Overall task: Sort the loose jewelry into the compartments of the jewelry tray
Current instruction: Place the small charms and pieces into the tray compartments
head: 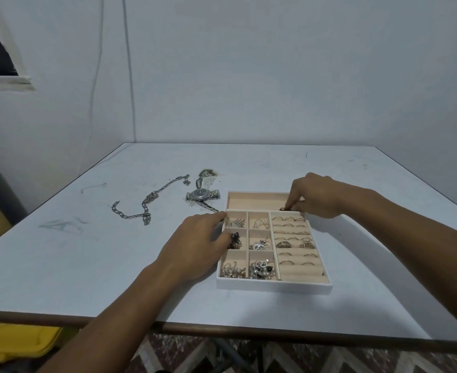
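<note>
Out toward the tabletop's [87,259] left edge the long chain [138,211] lies loose. The watch [202,195] and a small tangle of pieces [207,175] sit just off the far-left corner of the jewelry tray [273,288], unsorted. The left hand [195,243] is on the tray's left wall, fingers curled into the middle compartment. Whether its grip holds the black trinket [235,239] there, one cannot tell. The right hand [316,196] has a narrow grip, pinching a small dark piece [284,209] at the divider between the long far compartment and the ring rolls [292,232]. The danger: a slip would likely drop it among the rings, and a shove could skid the tray.
</note>
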